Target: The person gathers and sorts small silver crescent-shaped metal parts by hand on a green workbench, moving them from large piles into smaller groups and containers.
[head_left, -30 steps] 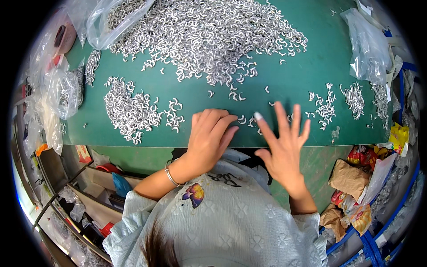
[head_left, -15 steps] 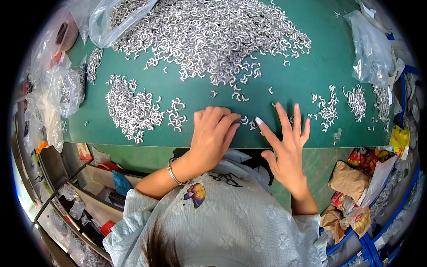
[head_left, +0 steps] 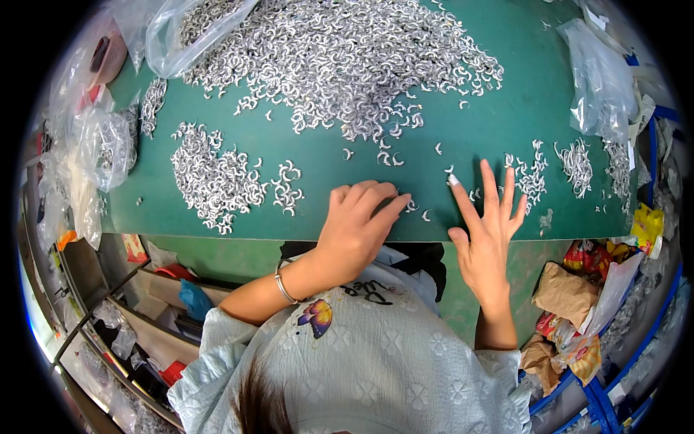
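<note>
Small silver crescent-shaped pieces (head_left: 347, 65) lie in a large heap at the far middle of the green table. My left hand (head_left: 359, 226) rests near the front edge, its fingers curled and its thumb and index tips close together. Whatever is between those tips is too small to make out. A few loose crescents (head_left: 426, 215) lie just right of them. My right hand (head_left: 486, 220) is open with fingers spread. Its index fingertip, covered in something white, is beside a single crescent (head_left: 449, 170); I cannot tell whether they touch.
A smaller pile (head_left: 217, 177) and a little cluster (head_left: 287, 188) of crescents lie left. Sorted groups (head_left: 576, 168) sit at the right. Clear plastic bags (head_left: 600, 79) lie along both sides. Below the table are a shelf (head_left: 163, 293) at left and brown paper packages (head_left: 567, 293) at right.
My right hand has moved right, its index fingertip now beside a lone crescent. My left hand has shifted slightly right and nearer. A crescent now shows separately between the hands.
</note>
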Available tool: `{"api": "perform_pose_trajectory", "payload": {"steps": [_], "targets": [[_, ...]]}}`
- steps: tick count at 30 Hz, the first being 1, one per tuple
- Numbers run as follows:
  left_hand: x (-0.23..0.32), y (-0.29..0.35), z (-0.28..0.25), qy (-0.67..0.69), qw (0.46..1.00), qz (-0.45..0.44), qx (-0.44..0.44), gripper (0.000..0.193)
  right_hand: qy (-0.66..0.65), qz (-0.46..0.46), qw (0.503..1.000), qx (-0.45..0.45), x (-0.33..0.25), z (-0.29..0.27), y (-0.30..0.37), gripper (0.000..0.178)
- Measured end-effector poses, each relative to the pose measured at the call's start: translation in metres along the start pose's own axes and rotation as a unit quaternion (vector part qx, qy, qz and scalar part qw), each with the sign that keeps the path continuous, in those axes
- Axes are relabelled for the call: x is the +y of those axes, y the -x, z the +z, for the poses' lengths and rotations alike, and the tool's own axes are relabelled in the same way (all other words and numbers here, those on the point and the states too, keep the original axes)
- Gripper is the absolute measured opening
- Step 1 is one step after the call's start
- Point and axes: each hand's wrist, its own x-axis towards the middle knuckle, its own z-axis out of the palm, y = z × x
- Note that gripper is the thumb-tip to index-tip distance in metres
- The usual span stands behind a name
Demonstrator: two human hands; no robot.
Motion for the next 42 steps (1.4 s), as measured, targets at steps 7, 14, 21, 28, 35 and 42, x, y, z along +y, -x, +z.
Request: {"api": "perform_pose_trajectory", "payload": {"steps": [7,14,21,28,35,42], "targets": [[0.002,-0.006,0.009,-0.02,0.991,0.101,-0.089,0.045,-0.046,-0.058,0.997,-0.012,-0.011,0.012,-0.006,0.08],[0.001,-0.002,0.008,0.033,0.991,0.098,-0.09,0.038,0.011,-0.02,1.0,-0.003,0.003,0.009,-0.009,0.082],[-0.002,-0.004,0.011,0.041,0.993,0.093,-0.059,0.032,0.039,-0.052,0.998,-0.024,-0.001,0.013,-0.03,0.083],[-0.008,0.005,0.008,0.048,0.997,0.056,-0.013,0.028,0.159,0.079,0.984,0.016,0.037,0.01,-0.004,0.084],[-0.007,0.001,0.003,0.051,0.995,0.07,-0.046,0.032,0.076,-0.008,0.996,-0.039,0.002,0.009,-0.017,0.082],[-0.027,0.03,-0.024,-0.018,0.999,-0.026,0.024,0.029,0.011,-0.099,0.995,-0.011,-0.039,0.007,-0.055,0.075]]}}
